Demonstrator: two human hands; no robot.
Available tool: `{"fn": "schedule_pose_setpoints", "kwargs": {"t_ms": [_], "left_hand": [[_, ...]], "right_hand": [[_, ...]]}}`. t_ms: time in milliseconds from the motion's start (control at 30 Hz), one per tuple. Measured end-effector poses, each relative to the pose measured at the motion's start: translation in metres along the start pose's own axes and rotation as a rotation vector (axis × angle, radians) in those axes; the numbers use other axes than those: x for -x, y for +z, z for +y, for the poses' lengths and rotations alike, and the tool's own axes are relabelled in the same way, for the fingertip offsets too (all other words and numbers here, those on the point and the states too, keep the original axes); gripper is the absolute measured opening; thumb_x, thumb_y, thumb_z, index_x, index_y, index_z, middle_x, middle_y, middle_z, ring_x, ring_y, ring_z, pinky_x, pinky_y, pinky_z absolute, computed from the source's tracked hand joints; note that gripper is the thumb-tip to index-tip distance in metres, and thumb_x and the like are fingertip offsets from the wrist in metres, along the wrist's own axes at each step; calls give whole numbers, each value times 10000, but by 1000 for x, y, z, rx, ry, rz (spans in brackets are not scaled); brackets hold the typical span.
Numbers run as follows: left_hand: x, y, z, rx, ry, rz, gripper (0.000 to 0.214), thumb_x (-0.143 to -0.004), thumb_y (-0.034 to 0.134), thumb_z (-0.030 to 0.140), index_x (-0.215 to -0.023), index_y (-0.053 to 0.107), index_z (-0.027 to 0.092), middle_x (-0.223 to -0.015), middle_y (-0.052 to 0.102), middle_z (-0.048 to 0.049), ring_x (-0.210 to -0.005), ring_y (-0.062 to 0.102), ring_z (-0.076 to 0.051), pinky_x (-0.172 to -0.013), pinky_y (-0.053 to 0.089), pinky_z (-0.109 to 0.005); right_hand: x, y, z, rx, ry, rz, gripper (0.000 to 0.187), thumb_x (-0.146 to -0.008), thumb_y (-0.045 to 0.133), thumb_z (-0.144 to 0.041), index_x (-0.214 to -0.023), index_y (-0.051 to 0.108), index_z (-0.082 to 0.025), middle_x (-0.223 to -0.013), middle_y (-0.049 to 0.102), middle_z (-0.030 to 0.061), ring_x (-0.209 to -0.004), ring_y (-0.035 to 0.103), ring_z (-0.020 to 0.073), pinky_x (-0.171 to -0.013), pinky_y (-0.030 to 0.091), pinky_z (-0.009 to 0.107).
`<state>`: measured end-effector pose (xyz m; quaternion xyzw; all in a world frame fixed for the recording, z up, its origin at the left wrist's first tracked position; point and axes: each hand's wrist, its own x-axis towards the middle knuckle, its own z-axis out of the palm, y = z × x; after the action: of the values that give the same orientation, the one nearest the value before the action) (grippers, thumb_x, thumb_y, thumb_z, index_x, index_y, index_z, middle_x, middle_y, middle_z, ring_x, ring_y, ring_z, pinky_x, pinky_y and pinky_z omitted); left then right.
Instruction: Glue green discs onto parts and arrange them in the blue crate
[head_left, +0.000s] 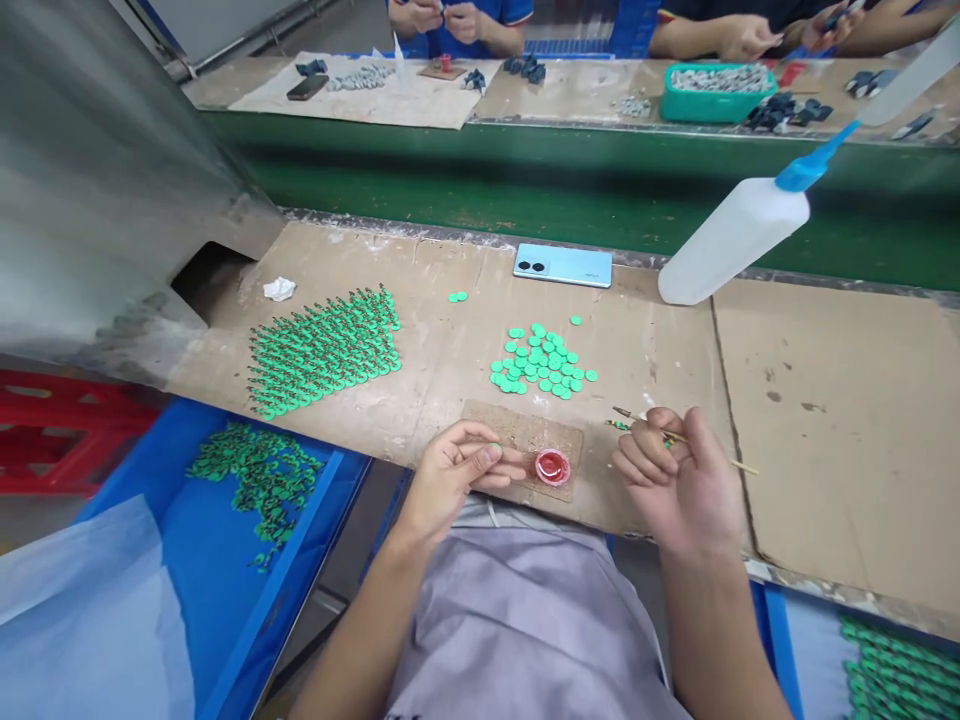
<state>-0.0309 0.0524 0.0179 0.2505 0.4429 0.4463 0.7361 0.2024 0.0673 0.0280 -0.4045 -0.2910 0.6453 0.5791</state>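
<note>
My left hand point(469, 462) is closed in a pinch, with a sliver of green at the thumb tip that looks like the edge of a green disc. Just right of its fingers, a small cup of red liquid point(553, 467) sits on a brown board point(517, 425). My right hand point(679, 470) is curled around a thin paintbrush point(739, 466), its dark tip pointing left. Beside these fingers lies a small green-and-dark piece point(618, 425). Loose green discs point(544, 360) are scattered beyond the board. To the left, many green discs with dark figures point(326, 350) stand in close rows.
A light blue phone point(562, 266) and a white squeeze bottle point(731, 240) are at the table's back. A blue tray point(202, 530) of green pieces is at lower left; another batch point(900, 670) is at lower right. Across the green partition point(450, 170), other people's hands work.
</note>
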Motion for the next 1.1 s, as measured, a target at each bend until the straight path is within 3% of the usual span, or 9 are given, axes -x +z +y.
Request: {"fn": "schedule_pose_setpoints", "kwargs": {"t_ms": [100,267,400,500,633,767,867,1100], "left_hand": [[8,1,-5,20,-24,-2,391,-748,846,342,-1052,676,163,-964,793,-84,-846,769,-168,-709,594,-183],[14,3,-10,34,-61,-41,316,-787,814,356,-980,644,174,-1044,787,-94,-873,773,-192,-677,599,-190],[14,5,-13,-24,-53,-71,334,-844,760,368,-1079,607,187,-1004,794,-89,-798,779,-203,-620,595,-205],[14,7,-14,-68,-22,-103,321,-870,734,353,-1105,641,155,-1030,788,-109,-834,778,-202,-646,600,-193],[15,8,-15,-112,13,-121,336,-869,732,348,-1122,656,140,-1049,784,-126,-871,776,-216,-668,614,-204],[15,8,-19,-130,29,-99,338,-854,745,348,-1111,659,146,-992,795,-105,-812,780,-208,-647,626,-219],[14,7,-23,-149,44,-66,339,-836,756,366,-1073,671,139,-986,795,-111,-776,779,-204,-635,630,-227],[12,4,-26,-185,69,18,336,-812,770,343,-1058,692,128,-918,801,-99,-754,776,-198,-645,636,-239]], "right_hand": [[-2,-3,-1,39,67,3,446,-984,385,-620,-885,675,-296,-532,163,-75,-437,118,123,-402,194,245],[-2,-1,-2,55,145,-14,385,-964,438,-569,-983,698,-286,-577,212,-67,-464,184,125,-410,224,249],[2,4,-3,80,88,-39,195,-893,610,-442,-917,681,-262,-559,286,-71,-459,217,103,-415,244,236],[6,3,-2,105,45,-45,172,-820,746,-389,-857,657,-247,-554,448,-62,-442,257,73,-421,233,221],[11,-1,3,326,-87,-48,205,-857,738,-405,-860,678,-210,-654,627,0,-428,341,61,-416,260,226],[16,3,9,688,-300,-65,278,-973,575,-404,-817,676,-197,-666,627,20,-559,544,123,-499,412,247],[16,9,15,910,-405,-123,300,-1011,499,-366,-806,647,-204,-728,654,25,-641,608,137,-573,471,247],[9,15,24,1032,-552,-194,290,-1031,454,-296,-782,579,-215,-722,672,14,-605,625,129,-556,466,232]]}}
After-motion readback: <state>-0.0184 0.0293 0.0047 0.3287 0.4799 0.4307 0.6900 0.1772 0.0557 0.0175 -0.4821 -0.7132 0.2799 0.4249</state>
